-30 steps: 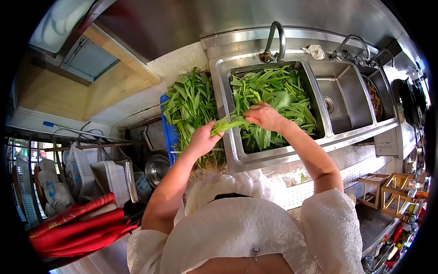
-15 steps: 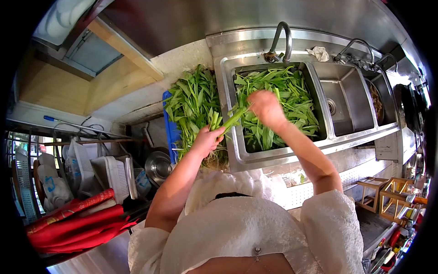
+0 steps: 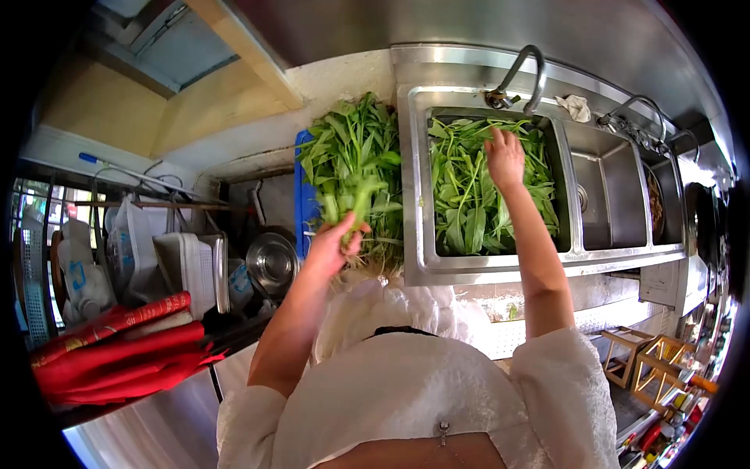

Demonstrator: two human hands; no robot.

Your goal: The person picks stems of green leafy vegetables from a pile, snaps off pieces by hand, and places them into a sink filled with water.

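Observation:
My left hand is closed around a small bundle of water spinach stems, in front of the leafy pile in a blue crate. Pale roots hang at the pile's near end. Over the left sink basin, my right hand has its fingers apart with nothing visible in them. Beneath it, cut water spinach fills the basin.
A curved faucet rises behind the left basin. Further right are a middle basin and a third one. A metal bowl, white plastic baskets and red bags lie to the left. Wooden stools stand at the lower right.
My hands have moved apart. The left drew back over the crate pile with its stems; the right left those stems, moved farther over the basin and spread its fingers. The view shifted slightly.

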